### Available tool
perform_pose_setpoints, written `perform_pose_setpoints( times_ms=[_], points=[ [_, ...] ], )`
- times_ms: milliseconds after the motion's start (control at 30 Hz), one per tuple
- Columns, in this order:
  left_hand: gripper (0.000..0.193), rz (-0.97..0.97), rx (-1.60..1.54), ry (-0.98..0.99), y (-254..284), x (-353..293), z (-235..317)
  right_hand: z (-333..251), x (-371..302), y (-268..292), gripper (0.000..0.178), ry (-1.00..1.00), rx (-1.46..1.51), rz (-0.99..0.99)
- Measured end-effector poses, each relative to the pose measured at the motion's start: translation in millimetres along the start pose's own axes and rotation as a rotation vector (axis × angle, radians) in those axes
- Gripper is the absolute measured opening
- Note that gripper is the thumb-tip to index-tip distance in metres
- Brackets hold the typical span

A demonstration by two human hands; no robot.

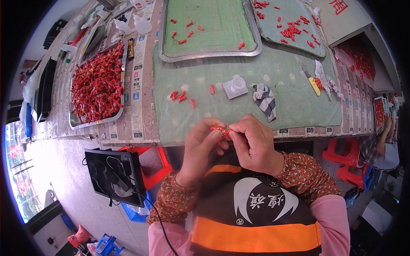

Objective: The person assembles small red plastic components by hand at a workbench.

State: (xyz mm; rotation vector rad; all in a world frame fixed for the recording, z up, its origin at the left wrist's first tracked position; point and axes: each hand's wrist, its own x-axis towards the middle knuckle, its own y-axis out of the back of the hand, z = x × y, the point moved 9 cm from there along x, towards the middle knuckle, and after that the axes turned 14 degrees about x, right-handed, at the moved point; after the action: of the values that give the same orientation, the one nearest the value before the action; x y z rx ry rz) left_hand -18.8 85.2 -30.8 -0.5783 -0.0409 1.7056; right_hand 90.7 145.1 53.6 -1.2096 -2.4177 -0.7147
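Above the apron (256, 237), the forearms (308, 176) angle inward. At the near edge of the table (143, 64), the left hand (203, 143) and right hand (255, 143) meet, curled fingers (240, 126) of both pinching one small red-and-gold ornament (220, 129) between them.

Left hand (200, 144), right hand (257, 143): 2 adjacent pinches.

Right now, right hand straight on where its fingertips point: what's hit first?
Likely the small red piece at the right hand's fingertips, then the left hand just beyond; depth is unclear.
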Motion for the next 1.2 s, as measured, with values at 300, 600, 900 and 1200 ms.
perform_pose_setpoints(
  times_ms=[300, 600, 900, 1200],
  points=[
    [0.016, 0.007, 0.01, -0.008, -0.5, 0.2, 1.6, -0.7, 0.5, -0.4, 0.016, 0.0, -0.001, -0.001],
    [0.016, 0.002, 0.001, -0.007, -0.3, 0.6, 1.0, 0.2, -0.1, -1.2, 0.016, -0.001, -0.009, -0.007],
    [0.017, 0.002, 0.001, -0.011, -0.5, 0.6, 1.2, 1.3, -0.5, -1.2, 0.016, -0.014, -0.001, -0.004],
    [0.023, 0.025, -0.012, -0.063, -3.2, -0.6, 9.4, 0.7, -0.8, 5.6, 0.023, 0.061, 0.035, -0.022]
  ],
)
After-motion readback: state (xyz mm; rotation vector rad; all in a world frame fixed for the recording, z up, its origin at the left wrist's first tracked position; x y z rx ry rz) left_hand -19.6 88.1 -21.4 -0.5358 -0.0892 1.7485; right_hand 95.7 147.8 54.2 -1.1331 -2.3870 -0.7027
